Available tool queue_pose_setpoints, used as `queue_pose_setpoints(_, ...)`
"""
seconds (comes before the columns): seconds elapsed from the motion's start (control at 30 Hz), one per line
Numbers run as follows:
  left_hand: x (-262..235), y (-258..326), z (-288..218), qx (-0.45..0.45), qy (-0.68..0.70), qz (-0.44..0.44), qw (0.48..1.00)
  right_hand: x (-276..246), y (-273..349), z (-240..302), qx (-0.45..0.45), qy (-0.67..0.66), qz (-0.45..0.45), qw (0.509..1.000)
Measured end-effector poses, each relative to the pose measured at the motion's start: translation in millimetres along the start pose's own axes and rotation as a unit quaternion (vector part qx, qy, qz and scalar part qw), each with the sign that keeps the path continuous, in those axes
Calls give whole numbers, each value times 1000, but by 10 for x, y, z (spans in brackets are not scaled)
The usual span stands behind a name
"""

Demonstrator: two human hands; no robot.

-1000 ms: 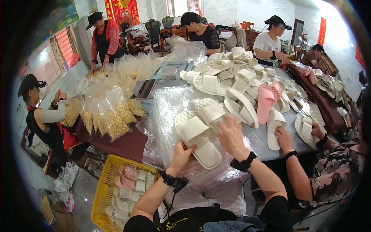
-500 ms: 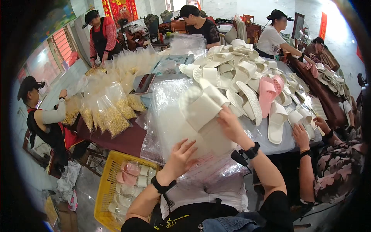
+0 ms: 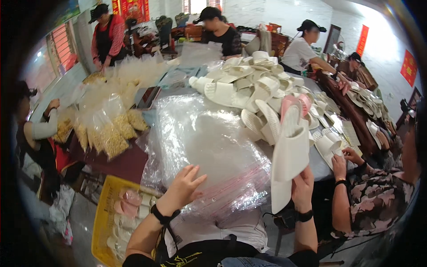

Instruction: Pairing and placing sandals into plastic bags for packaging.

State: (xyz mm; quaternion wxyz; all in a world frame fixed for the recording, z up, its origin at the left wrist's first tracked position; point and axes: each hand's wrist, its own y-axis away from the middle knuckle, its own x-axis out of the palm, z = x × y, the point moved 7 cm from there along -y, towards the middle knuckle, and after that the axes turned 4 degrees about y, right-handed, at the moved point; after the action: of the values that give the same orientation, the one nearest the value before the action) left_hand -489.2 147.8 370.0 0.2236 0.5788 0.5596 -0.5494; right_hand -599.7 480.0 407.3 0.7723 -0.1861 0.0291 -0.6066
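My right hand (image 3: 303, 189) grips white slippers (image 3: 291, 151) held upright over the table's near edge. One slipper shows its broad strap, and what looks like a second lies pressed against it. The thumb and fingers close on the lower part, partly hidden behind it. My left hand (image 3: 182, 187), fingers apart and holding nothing, hovers at or just over a stack of clear plastic bags (image 3: 209, 142) with pinkish-red edge strips. Whether it touches them I cannot tell. A large pile of white slippers (image 3: 249, 82) lies beyond, with a pink slipper (image 3: 304, 104) at its near side.
At lower left stands a yellow crate (image 3: 100, 222) with bagged white and pink slippers. Clear bags of yellowish small pieces (image 3: 113, 142) crowd the table's left, near a dark phone-like device (image 3: 149, 97). A co-worker's hands (image 3: 340, 164) handle a slipper close at my right; other people work around.
My right hand has moved right with the slippers and turned them upright, off the bags. My left hand stays low beside the bag stack, still spread. The view has shifted slightly.
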Motion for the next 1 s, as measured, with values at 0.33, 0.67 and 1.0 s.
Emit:
queue_pose_setpoints(0.33,-83,-42,-6,-11,48,-144,988,-391,609,-269,-8,32,-51,998)
queue_pose_setpoints(0.67,0,-115,284,-232,364,-226,873,250,847,232,-129,378,305,865)
queue_pose_setpoints(1.0,10,-108,74,-197,302,-182,915,733,896,-39,-147,498,432,738)
